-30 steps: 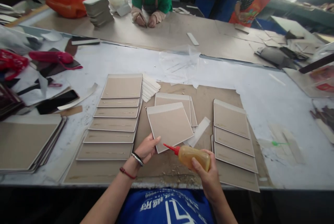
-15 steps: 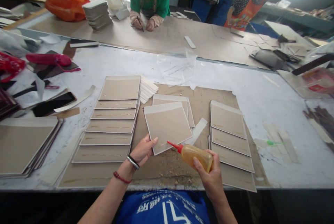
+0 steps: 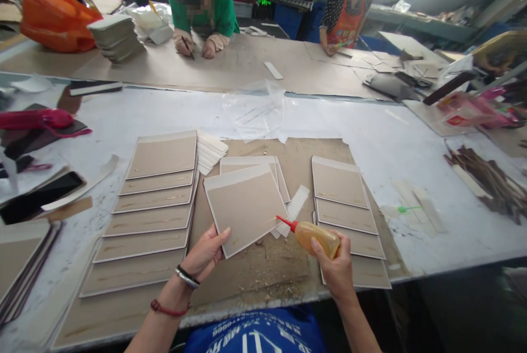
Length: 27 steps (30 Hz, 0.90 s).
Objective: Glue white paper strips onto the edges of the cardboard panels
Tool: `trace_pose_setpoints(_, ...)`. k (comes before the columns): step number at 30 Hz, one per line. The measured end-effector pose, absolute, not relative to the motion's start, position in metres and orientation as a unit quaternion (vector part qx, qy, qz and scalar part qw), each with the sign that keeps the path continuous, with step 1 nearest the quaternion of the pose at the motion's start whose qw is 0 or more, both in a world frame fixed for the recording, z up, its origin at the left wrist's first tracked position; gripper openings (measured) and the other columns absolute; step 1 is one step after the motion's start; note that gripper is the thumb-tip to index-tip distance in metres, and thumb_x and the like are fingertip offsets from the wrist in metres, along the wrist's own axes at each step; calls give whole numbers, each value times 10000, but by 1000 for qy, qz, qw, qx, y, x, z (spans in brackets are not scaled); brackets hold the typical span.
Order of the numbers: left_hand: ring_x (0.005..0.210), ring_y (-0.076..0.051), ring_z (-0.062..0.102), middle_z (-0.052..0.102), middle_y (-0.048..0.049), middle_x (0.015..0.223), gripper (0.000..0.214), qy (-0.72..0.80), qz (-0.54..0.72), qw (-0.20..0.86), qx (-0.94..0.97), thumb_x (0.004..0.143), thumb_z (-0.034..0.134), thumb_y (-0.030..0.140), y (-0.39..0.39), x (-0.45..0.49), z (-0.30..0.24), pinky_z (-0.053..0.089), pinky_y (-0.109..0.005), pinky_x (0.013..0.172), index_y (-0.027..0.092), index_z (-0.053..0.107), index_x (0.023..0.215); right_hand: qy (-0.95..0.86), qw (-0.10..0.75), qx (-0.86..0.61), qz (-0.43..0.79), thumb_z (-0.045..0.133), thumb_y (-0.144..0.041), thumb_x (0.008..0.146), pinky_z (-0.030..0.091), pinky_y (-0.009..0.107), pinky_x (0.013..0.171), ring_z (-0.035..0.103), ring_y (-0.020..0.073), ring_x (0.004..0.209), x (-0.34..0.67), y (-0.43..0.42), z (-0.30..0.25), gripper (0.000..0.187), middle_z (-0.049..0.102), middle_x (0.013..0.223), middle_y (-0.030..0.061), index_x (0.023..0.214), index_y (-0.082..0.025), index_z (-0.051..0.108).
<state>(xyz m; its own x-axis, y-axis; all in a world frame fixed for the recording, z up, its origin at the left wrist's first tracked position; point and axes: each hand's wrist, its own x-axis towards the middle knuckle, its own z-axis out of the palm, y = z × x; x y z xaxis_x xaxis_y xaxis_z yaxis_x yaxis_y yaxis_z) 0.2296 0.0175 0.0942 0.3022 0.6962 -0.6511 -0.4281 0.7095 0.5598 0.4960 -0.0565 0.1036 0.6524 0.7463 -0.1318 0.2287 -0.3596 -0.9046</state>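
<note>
My left hand [image 3: 205, 254] grips the near left corner of a tan card with a white border [image 3: 242, 207], lying on the brown cardboard mat [image 3: 267, 265]. My right hand [image 3: 335, 268] is wrapped round a small amber glue bottle [image 3: 317, 236] with a red nozzle. The nozzle tip touches the card's right edge. Behind this card lies a short pile of like cards [image 3: 251, 165].
A fanned row of cards [image 3: 152, 205] lies to the left, another row [image 3: 346, 210] to the right. A dark stack [image 3: 20, 254] sits at far left, a phone [image 3: 39, 199] beside it. Two other people work at the far table [image 3: 255, 62]. Clear plastic [image 3: 253, 106] lies beyond.
The view has swung right and tilted. The nozzle has moved up from the card's near edge to its right edge. My left hand keeps its hold on the corner.
</note>
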Motion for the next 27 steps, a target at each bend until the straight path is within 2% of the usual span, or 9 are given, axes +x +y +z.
trace_pose_setpoints(9,1022,-257,592,655,-91,1080,625,490,336,790,151,611,744,261,21,241,98,507,-363,851,186,489,1176,-286,498,-774,266,723,-449,578,447,300,709,535,166,741,510,-56,100,520,533,853,-6,960,-217,456)
trace_pose_setpoints(15,1004,-261,601,651,-98,1083,544,474,317,801,184,658,699,251,49,274,96,510,-394,843,185,489,1155,-150,580,-644,475,723,-427,594,467,271,550,567,179,685,486,-64,126,499,594,800,2,968,-222,464)
trace_pose_setpoints(18,992,-256,605,646,-104,1083,534,456,324,798,225,664,687,239,85,308,98,511,-404,840,170,477,1150,-57,627,-573,525,729,-400,602,459,264,507,598,199,685,494,-69,138,485,633,840,20,985,-235,483)
trace_pose_setpoints(24,996,-238,597,650,-98,1068,505,402,316,788,343,651,674,201,174,414,94,488,-405,877,151,507,1125,32,674,-558,483,752,-355,606,489,282,529,636,215,714,549,-88,139,458,670,929,52,1006,-249,555)
trace_pose_setpoints(27,976,-241,605,668,-102,1015,492,395,286,795,362,615,688,171,204,475,80,484,-418,876,140,530,1080,81,687,-565,449,781,-347,569,498,296,509,648,231,694,574,-99,129,484,681,892,50,994,-248,572)
